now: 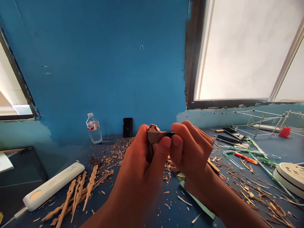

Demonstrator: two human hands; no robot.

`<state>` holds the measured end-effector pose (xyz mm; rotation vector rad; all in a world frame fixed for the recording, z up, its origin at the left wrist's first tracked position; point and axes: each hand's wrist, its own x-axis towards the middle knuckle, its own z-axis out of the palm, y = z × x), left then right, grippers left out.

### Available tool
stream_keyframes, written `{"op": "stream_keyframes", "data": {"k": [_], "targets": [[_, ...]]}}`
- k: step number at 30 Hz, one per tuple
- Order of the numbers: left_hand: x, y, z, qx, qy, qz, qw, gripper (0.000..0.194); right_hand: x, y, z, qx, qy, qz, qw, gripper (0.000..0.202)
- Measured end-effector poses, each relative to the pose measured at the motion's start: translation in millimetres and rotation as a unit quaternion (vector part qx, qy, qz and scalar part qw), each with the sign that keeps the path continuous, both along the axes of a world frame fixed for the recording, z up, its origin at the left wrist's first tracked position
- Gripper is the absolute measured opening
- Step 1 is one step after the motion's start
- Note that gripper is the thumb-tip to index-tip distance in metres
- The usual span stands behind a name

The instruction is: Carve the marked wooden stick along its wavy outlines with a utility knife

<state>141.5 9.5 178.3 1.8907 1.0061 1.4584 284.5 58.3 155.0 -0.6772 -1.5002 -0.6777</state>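
Note:
In the middle of the view, my left hand [137, 161] is closed around a piece of wood; only its pale, rough-cut end [154, 127] shows above the fingers. My right hand [193, 145] pinches the dark handle of a small knife [155, 137]. Its grey blade lies across the wood end, close to my left thumb, which presses near the back of the blade. The rest of the wood is hidden by my left hand. Several carved wooden sticks [78, 193] lie on the table to the left.
Wood shavings [117, 148] litter the blue table. A water bottle [94, 128] and a black phone [128, 127] stand by the wall. On the left lies a white bar-shaped device [54, 186]. At right are an orange pen-like tool [246, 158], a round white device [291, 179] and a stick frame [261, 123].

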Motion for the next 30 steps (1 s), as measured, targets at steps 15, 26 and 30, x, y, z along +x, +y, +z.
{"op": "stream_keyframes", "data": {"k": [15, 26, 30], "targets": [[-9, -9, 15.0, -0.109, -0.035, -0.150, 0.982, 0.037, 19, -14, 15.2, -0.181, -0.106, 0.235, 0.949, 0.037], [-11, 1, 8.6, -0.047, 0.025, -0.118, 0.992, 0.035, 8, -19, 10.1, -0.166, -0.037, 0.103, 0.980, 0.040], [-10, 2, 9.0, -0.090, 0.007, -0.101, 0.991, 0.042, 1, -18, 8.2, -0.144, -0.034, 0.061, 0.987, 0.038]]}}
